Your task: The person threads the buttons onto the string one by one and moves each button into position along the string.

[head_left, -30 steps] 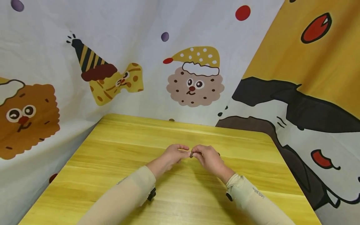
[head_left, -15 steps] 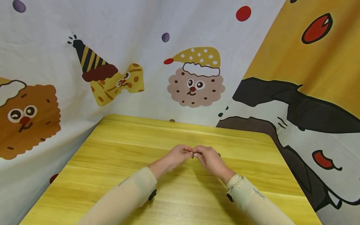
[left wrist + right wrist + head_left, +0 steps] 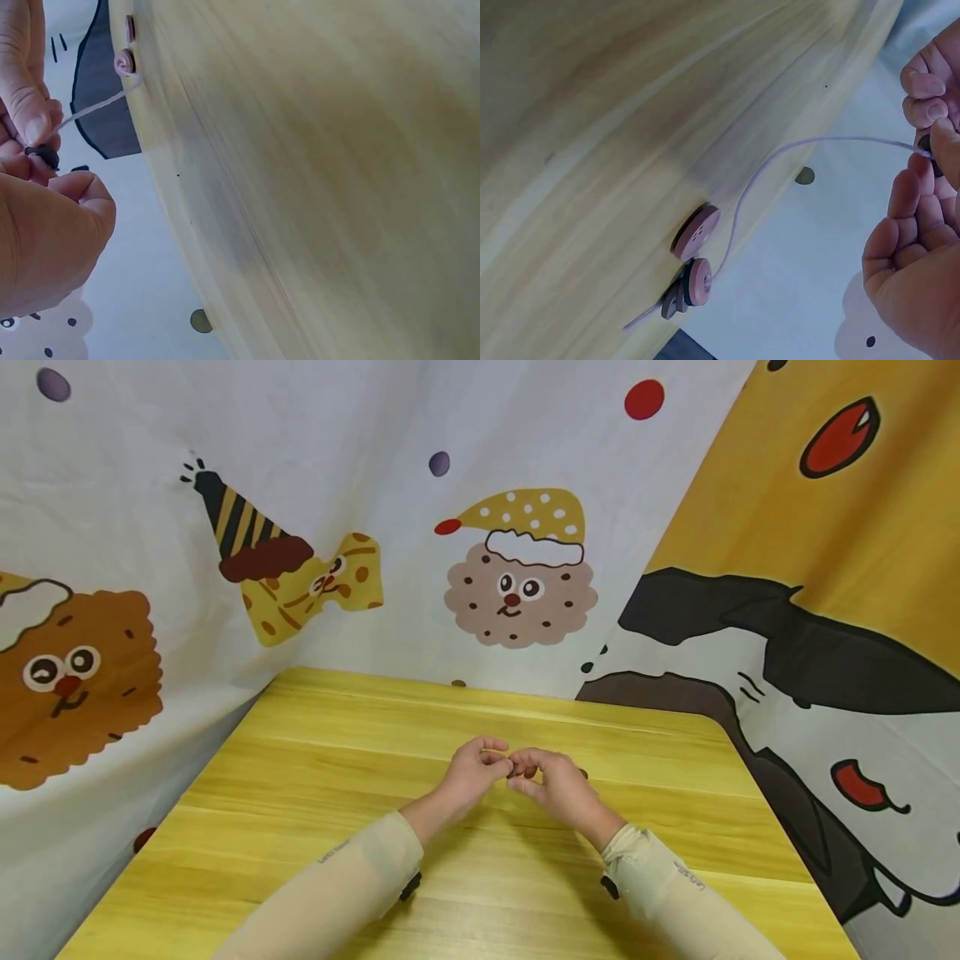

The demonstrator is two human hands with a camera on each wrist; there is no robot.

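Note:
A small dark button [image 3: 924, 142] is between the fingertips of both hands, on a thin pale purple string [image 3: 802, 141]. My left hand [image 3: 467, 775] pinches the button with its thumb across it. My right hand [image 3: 558, 785] meets it from the other side, its fingertips right at the button; in the head view its thumb stands apart from the index finger. I cannot tell whether the right hand grips the button. The string arcs down to a pink button [image 3: 700, 282] and several darker buttons [image 3: 672, 299] threaded on it at the table.
Beside the threaded buttons stands a thicker pink button [image 3: 696, 231] with a dark back. The wooden table [image 3: 337, 735] has its rear edge beyond the hands. A printed cloth [image 3: 405, 610] with cartoon figures hangs behind and at both sides.
My right thumb has moved away from the index finger. The left thumb has come onto the button, whose face is now mostly covered. The arms stay nearly in place.

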